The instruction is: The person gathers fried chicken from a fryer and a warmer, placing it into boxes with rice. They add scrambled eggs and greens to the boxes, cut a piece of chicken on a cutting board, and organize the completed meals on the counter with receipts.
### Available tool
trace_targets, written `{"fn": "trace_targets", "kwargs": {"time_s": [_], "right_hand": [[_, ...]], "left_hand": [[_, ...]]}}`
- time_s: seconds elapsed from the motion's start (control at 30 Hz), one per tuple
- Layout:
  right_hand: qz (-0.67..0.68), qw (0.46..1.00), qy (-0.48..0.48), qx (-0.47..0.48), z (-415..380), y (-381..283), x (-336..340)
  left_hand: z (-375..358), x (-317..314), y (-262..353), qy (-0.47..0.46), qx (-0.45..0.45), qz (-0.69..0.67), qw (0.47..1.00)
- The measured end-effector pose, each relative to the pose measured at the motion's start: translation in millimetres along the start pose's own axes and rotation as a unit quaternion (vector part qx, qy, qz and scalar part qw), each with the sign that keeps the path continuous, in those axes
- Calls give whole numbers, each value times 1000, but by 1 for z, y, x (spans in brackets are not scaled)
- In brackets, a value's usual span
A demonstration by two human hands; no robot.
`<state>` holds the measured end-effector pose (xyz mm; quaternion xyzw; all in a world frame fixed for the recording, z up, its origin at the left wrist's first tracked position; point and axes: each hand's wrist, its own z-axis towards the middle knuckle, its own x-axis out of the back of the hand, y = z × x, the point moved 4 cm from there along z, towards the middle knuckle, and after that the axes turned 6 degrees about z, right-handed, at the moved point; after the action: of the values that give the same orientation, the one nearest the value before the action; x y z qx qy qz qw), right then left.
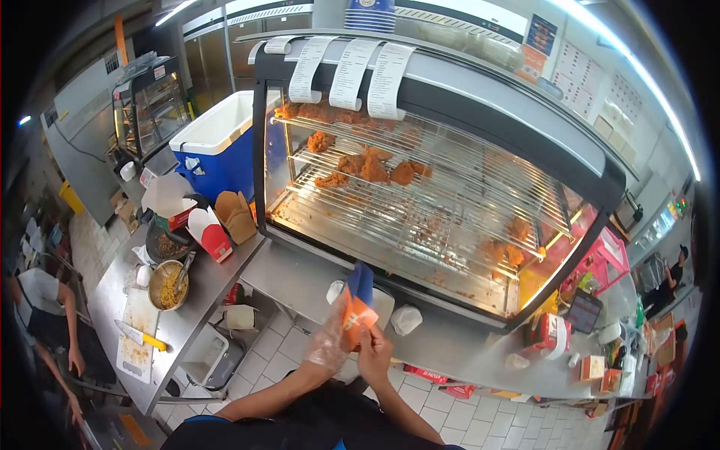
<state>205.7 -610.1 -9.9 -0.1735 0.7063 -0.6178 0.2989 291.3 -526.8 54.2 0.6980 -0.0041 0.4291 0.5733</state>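
Observation:
Both my hands are together in front of my chest, at the edge of the metal counter. My left hand (327, 346), in a clear plastic glove, is closed on the left side of an orange and blue packet (358, 309). Bare fingers of my right hand (373, 352) pinch the packet's lower right side. The packet stands upright, its blue part at the top. Behind it is a glass warming cabinet (420, 180) with pieces of fried chicken (374, 166) on wire racks.
At left, a steel table (112, 300) holds a bowl of noodles (169, 285), a cutting board (136, 360) and a yellow-handled knife (154, 341). A blue cooler (217, 157) stands beyond. Other people stand at far left and far right. Crumpled white plastic (406, 319) lies right of my hands.

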Motion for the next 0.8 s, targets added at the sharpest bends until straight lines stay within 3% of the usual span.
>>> {"fn": "trace_targets", "kwargs": {"time_s": [0.03,0.07,0.13,0.2,0.23,0.27,0.3,0.33,0.37,0.4,0.43,0.47,0.5,0.53,0.6,0.63,0.67,0.73,0.77,0.8], "right_hand": [[2,998,-11,62,4,-8,-12],[5,992,-23,125,8,-15,-21],[-47,990,-62,117,18,-12,-31],[-172,967,-172,78,26,-6,-49],[-97,973,-210,-27,19,-9,-57],[-99,974,-203,-30,13,-19,-58],[-116,964,-238,-20,6,-29,-57],[-131,952,-275,-13,-1,-32,-51],[-214,933,-272,94,-7,-26,-24],[-295,895,-266,202,-17,-21,10],[-130,986,-86,-66,-21,-9,50],[-119,992,-8,-40,-31,-48,65],[196,970,121,-72,-24,-73,72],[249,949,192,25,-27,-85,90],[255,900,342,83,-29,-80,137],[242,902,353,49,-26,-52,183],[229,902,365,15,-17,-13,238],[229,895,383,-14,19,49,323],[230,894,385,-11,29,37,311],[273,844,461,-18,44,25,304]], "left_hand": [[5,6,-5,76,-91,54,991],[7,11,-15,79,-91,52,991],[3,29,-6,92,-180,131,971],[14,34,-23,106,-167,156,968],[21,33,-34,124,-157,180,963],[37,31,-58,119,-160,176,964],[58,35,-102,131,-70,-56,987],[69,43,-138,135,28,-282,949],[69,74,-135,154,35,-78,984],[70,109,-126,168,36,130,977],[71,131,-130,168,32,128,977],[76,147,-135,119,15,191,974],[84,156,-140,69,-3,253,965],[94,163,-144,69,-9,250,966],[113,163,-158,-49,-8,298,953],[130,152,-181,-82,-28,322,943],[143,142,-189,-88,-29,320,943],[171,123,-180,-66,-125,361,922],[183,115,-178,-66,-129,361,921],[194,106,-174,-64,-151,387,907]]}}
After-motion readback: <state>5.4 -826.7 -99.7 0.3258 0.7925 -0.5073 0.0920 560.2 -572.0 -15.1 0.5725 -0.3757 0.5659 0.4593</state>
